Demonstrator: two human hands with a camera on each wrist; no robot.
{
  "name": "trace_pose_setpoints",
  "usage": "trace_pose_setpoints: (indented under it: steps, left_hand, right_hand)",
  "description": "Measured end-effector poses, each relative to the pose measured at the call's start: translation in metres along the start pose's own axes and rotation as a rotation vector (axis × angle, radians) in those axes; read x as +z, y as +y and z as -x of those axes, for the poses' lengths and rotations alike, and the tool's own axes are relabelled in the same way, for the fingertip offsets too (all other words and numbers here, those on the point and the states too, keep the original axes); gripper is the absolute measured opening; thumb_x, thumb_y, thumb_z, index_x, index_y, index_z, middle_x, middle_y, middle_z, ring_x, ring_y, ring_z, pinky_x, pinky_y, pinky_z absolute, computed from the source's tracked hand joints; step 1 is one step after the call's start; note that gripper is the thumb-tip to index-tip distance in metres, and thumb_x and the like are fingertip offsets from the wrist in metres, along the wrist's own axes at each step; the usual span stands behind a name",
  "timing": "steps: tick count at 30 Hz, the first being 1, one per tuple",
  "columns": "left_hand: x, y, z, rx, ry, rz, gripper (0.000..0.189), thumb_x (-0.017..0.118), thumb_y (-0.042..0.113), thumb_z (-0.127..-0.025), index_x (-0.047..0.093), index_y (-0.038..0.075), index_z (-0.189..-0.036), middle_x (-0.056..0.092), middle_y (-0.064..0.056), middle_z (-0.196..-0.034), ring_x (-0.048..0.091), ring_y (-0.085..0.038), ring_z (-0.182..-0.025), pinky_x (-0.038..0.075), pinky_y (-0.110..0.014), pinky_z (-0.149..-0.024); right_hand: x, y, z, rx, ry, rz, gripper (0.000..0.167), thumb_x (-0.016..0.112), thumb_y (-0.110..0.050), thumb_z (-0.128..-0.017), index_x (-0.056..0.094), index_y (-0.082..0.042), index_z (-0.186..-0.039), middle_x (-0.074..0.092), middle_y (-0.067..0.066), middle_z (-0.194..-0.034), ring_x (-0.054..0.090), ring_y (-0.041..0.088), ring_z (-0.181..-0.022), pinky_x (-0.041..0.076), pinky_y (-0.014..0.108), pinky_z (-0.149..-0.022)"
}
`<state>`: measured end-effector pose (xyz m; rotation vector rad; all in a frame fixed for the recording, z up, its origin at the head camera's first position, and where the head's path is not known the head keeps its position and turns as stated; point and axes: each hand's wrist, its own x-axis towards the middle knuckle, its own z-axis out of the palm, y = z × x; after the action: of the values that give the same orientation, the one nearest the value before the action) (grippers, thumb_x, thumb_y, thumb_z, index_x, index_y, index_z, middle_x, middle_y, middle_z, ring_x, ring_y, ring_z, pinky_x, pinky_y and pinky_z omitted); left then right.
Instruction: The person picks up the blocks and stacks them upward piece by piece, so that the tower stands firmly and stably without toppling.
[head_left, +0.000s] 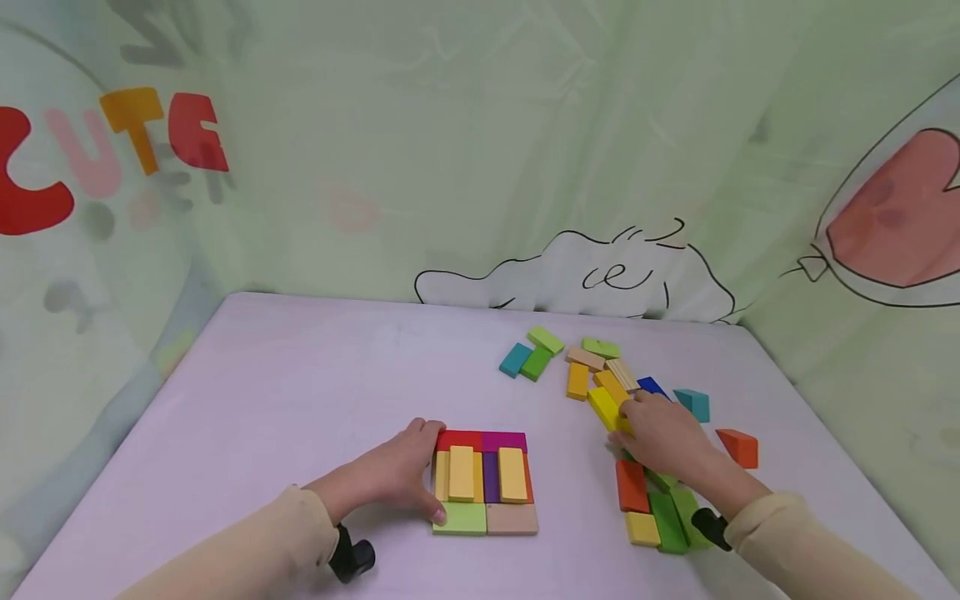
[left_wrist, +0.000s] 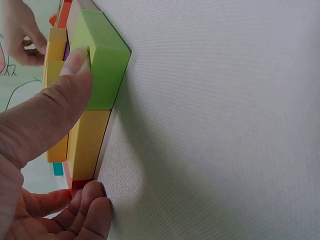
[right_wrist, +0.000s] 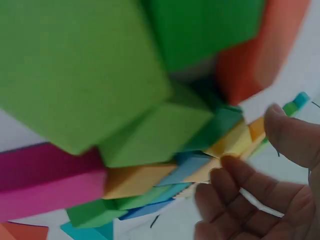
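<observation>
My left hand [head_left: 405,471] lies along the left side of a square block structure [head_left: 512,518]. Its thumb presses on the light green block [left_wrist: 107,60] at the near corner, while its bent fingers touch the red block [left_wrist: 80,185] at the far one. Two pale yellow blocks [head_left: 461,473] lie on top, over yellow and purple ones. Over the loose pile, my right hand [head_left: 667,433] reaches to a yellow block [head_left: 604,408]. In the right wrist view its index fingertip is right at a yellow block [right_wrist: 232,140], with the thumb apart from the fingers.
Nearest me in the pile are green blocks [head_left: 667,521], an orange-red block [head_left: 632,486] and a small yellow block [head_left: 642,529]. A teal wedge [head_left: 693,404] and an orange wedge [head_left: 738,448] sit to the right. Green and teal blocks [head_left: 515,359] lie farther back, before a curtain [head_left: 450,167].
</observation>
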<state>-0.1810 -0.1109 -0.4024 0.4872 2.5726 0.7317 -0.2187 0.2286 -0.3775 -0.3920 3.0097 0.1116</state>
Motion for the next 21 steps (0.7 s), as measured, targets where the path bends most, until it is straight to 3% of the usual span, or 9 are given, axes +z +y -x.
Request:
trace_pose_setpoints:
  steps: [4,14,18,21]
  left_hand:
    - [0.000,-0.001,0.001,0.001,0.003,0.002,0.107,0.097,0.031,-0.065,0.039,-0.003,-0.148,0.052,-0.018,-0.138,0.054,-0.029,-0.125,0.051,-0.050,-0.109]
    - [0.000,-0.001,0.001,-0.011,0.000,0.011,0.106,0.097,0.030,-0.065,0.039,-0.002,-0.148,0.051,-0.018,-0.139,0.053,-0.029,-0.128,0.051,-0.050,-0.109]
    - [0.000,-0.001,0.001,-0.010,-0.007,0.014,0.106,0.097,0.030,-0.065,0.039,-0.002,-0.148,0.050,-0.018,-0.140,0.052,-0.029,-0.128,0.050,-0.050,-0.110]
    - [-0.001,0.000,0.001,-0.009,-0.005,0.012,0.107,0.097,0.031,-0.066,0.038,-0.002,-0.149,0.050,-0.018,-0.142,0.052,-0.029,-0.130,0.050,-0.050,-0.111]
  right_hand:
    - [0.006,0.006,0.000,0.085,-0.069,-0.013,0.040,0.084,-0.035,-0.084,0.065,-0.001,-0.090,0.050,0.005,-0.073,0.049,0.019,-0.068,0.042,0.027,-0.058]
    - [0.005,0.004,0.002,0.187,-0.147,-0.049,0.036,0.080,-0.032,-0.087,0.058,-0.004,-0.081,0.048,0.004,-0.064,0.049,0.018,-0.059,0.040,0.023,-0.052]
    - [-0.005,0.002,0.010,0.182,-0.076,-0.073,0.031,0.076,-0.026,-0.087,0.057,-0.003,-0.079,0.048,0.004,-0.062,0.049,0.017,-0.052,0.040,0.022,-0.047]
    - [-0.016,-0.002,0.012,0.125,0.008,-0.109,0.031,0.077,-0.025,-0.086,0.064,0.003,-0.088,0.058,0.007,-0.071,0.052,0.018,-0.059,0.047,0.027,-0.051]
